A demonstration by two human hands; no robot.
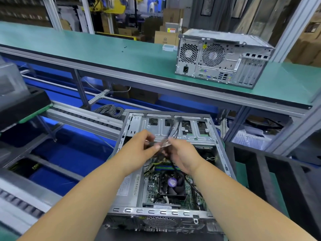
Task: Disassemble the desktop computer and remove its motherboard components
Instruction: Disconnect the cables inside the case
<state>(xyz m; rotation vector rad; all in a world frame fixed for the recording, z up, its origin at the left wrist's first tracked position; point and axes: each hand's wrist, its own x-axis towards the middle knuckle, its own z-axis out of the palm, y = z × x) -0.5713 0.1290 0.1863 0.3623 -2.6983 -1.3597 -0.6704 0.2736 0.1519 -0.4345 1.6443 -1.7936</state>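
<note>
Disassembly under way at the bench: nearest me, the opened grey steel desktop case lies on its side with its cover panel already off. Inside it, the green motherboard remains seated, its black CPU cooler fan with the purple hub label not yet lifted out, so I judge most of the board work is still ahead. Above the board, my left hand and right hand meet over the case, fingers curled, pinching a bundle of thin black cables that runs up to the silver drive cage; whether a connector has come free I cannot tell. Beyond, a second closed grey tower computer stands on the raised green-topped shelf, apparently untouched.
</note>
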